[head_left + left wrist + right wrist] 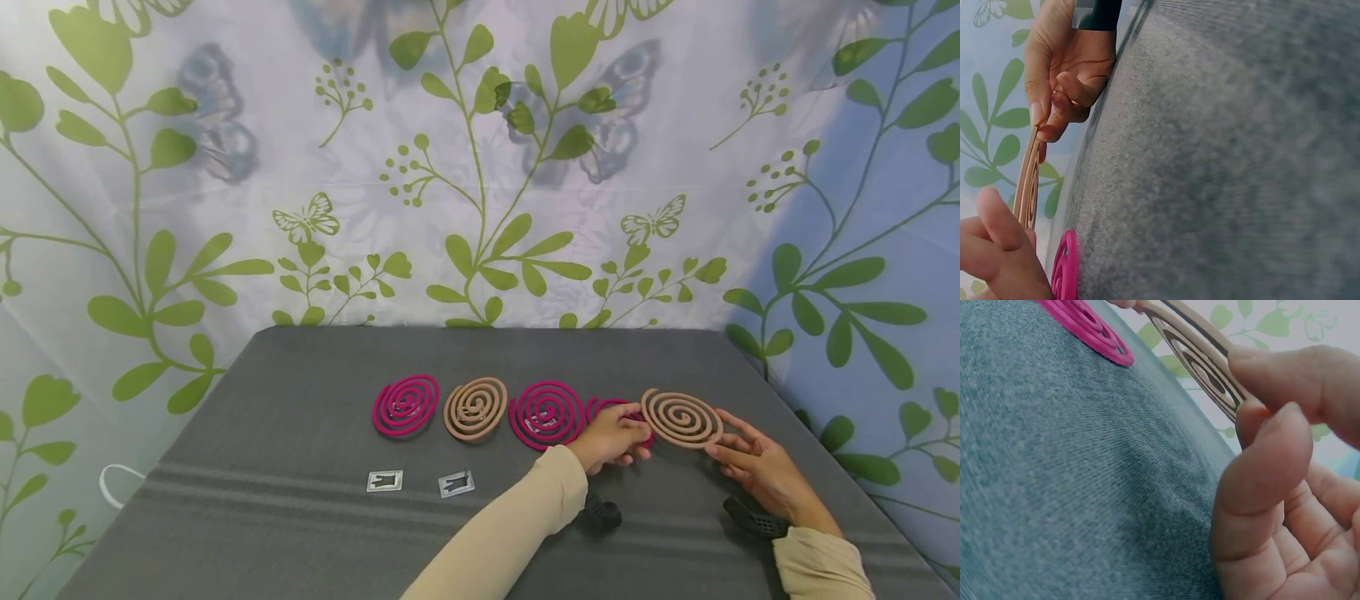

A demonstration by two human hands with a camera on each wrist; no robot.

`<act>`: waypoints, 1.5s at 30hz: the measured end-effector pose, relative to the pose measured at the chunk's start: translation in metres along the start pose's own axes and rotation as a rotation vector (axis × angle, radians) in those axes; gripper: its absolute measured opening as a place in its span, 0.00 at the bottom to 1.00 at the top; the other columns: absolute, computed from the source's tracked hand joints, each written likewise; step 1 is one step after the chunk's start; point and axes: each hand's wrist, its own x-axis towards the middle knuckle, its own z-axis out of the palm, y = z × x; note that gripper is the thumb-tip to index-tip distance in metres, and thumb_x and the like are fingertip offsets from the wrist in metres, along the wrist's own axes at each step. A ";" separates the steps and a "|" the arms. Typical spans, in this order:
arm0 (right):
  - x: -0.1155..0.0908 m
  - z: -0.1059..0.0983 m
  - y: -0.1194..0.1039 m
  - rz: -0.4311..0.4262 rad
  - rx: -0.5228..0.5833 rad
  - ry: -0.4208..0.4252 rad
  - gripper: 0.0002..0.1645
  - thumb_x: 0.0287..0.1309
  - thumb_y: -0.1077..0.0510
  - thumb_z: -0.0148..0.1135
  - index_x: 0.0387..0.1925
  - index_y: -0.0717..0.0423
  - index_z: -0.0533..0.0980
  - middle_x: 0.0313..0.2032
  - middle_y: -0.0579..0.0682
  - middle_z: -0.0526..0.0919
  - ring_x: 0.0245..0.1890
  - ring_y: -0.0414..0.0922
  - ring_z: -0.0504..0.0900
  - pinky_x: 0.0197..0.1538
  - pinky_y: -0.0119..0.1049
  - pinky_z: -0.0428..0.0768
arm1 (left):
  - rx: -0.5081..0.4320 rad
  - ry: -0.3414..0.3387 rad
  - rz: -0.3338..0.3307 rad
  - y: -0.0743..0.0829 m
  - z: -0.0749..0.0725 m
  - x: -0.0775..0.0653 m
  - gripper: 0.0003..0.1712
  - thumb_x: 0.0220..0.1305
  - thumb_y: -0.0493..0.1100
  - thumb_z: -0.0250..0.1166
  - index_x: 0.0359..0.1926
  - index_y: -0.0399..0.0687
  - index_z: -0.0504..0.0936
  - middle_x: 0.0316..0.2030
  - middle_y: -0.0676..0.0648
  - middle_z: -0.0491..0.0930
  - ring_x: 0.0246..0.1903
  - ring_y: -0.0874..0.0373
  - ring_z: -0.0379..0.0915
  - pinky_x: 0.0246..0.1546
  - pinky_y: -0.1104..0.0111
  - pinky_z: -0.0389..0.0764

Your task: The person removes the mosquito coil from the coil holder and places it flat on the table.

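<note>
My right hand (768,471) pinches the right edge of a tan mosquito coil (682,419) between thumb and fingers, holding it above the grey table. At the coil's left edge, my left hand (611,437) grips it with its fingertips. Seen edge-on in the left wrist view, the tan coil (1027,181) spans the gap between both hands. Behind the left hand lies a pink coil (596,407), partly hidden. Further left in the same row are another pink coil (547,415), a second tan coil (475,408) and a leftmost pink coil (406,406).
Two small metal coil stands (385,481) lie flat on the grey cloth-covered table (300,533), in front of the coils. Similar metal pieces show under the coils on the left. A patterned curtain (480,167) hangs behind the table. A white loop (112,487) sticks out at left.
</note>
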 end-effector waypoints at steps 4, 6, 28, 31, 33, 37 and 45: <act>-0.002 0.001 0.000 0.032 -0.015 0.042 0.33 0.73 0.71 0.65 0.55 0.25 0.75 0.41 0.38 0.88 0.37 0.34 0.85 0.36 0.29 0.84 | -0.024 0.001 -0.014 0.000 0.004 0.004 0.24 0.78 0.33 0.65 0.71 0.46 0.78 0.41 0.54 0.85 0.23 0.66 0.75 0.19 0.80 0.71; -0.003 0.001 -0.001 0.062 -0.032 0.065 0.32 0.73 0.70 0.66 0.60 0.29 0.73 0.40 0.36 0.88 0.36 0.34 0.85 0.37 0.28 0.84 | -0.035 -0.008 -0.013 0.000 0.005 0.007 0.23 0.78 0.32 0.64 0.70 0.44 0.78 0.43 0.53 0.85 0.23 0.66 0.75 0.19 0.80 0.71; -0.002 0.010 -0.013 0.164 -0.182 0.187 0.59 0.75 0.64 0.66 0.86 0.63 0.34 0.37 0.26 0.82 0.34 0.31 0.80 0.38 0.26 0.83 | -0.019 -0.112 -0.078 0.002 0.003 0.022 0.28 0.80 0.32 0.61 0.76 0.38 0.73 0.62 0.50 0.84 0.33 0.61 0.84 0.22 0.79 0.74; -0.002 0.012 -0.013 0.153 -0.174 0.206 0.59 0.75 0.65 0.65 0.87 0.62 0.34 0.36 0.26 0.82 0.34 0.31 0.81 0.38 0.26 0.83 | -0.027 -0.103 -0.083 0.003 0.003 0.022 0.27 0.81 0.32 0.60 0.77 0.38 0.72 0.62 0.49 0.84 0.36 0.58 0.86 0.22 0.78 0.75; -0.002 0.014 -0.013 0.142 -0.179 0.215 0.59 0.75 0.66 0.65 0.87 0.62 0.34 0.35 0.26 0.83 0.33 0.31 0.81 0.37 0.27 0.83 | -0.034 -0.078 -0.076 0.003 0.003 0.021 0.27 0.81 0.33 0.60 0.76 0.37 0.73 0.60 0.48 0.85 0.37 0.57 0.87 0.23 0.78 0.75; -0.002 0.018 -0.011 0.114 -0.244 0.227 0.60 0.71 0.68 0.68 0.86 0.67 0.37 0.35 0.32 0.86 0.33 0.30 0.83 0.37 0.28 0.84 | -0.063 0.024 -0.047 0.001 0.007 0.017 0.24 0.80 0.33 0.62 0.73 0.35 0.76 0.51 0.45 0.87 0.31 0.60 0.84 0.23 0.78 0.75; -0.001 0.023 -0.013 0.115 -0.431 0.292 0.55 0.68 0.71 0.69 0.81 0.79 0.44 0.32 0.37 0.84 0.29 0.30 0.83 0.36 0.29 0.87 | -0.075 0.158 0.064 0.001 0.015 0.006 0.17 0.74 0.28 0.65 0.61 0.31 0.84 0.42 0.41 0.90 0.26 0.65 0.77 0.30 0.76 0.84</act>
